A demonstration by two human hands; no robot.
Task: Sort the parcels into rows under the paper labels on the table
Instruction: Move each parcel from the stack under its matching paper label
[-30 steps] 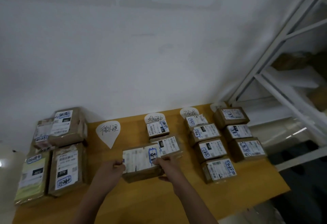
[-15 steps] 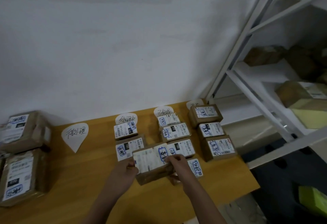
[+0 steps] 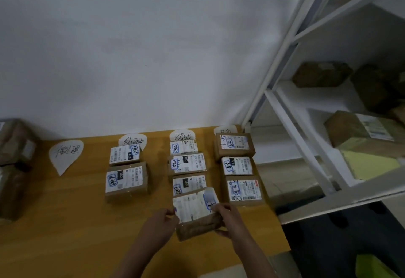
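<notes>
A brown parcel point(image 3: 195, 212) with a white shipping label sits tilted at the near end of the third row, held from both sides. My left hand point(image 3: 161, 223) grips its left end and my right hand point(image 3: 228, 218) grips its right end. Paper labels lie along the table's far edge: a blank-rowed one point(image 3: 65, 155), a second point(image 3: 132, 140), a third point(image 3: 182, 135) and a fourth point(image 3: 225, 129). Two parcels point(image 3: 126, 180) lie under the second label, three point(image 3: 187, 163) under the third, three point(image 3: 237, 166) under the fourth.
The wooden table point(image 3: 65, 223) ends just right of the fourth row. Unsorted brown parcels point(image 3: 15, 144) are stacked at the far left. A white metal shelf rack point(image 3: 306, 146) with boxes point(image 3: 359, 133) stands to the right. A white wall is behind.
Both hands have carried the parcel rightward from the second row to the near end of the third row. The view has swung right toward the shelf.
</notes>
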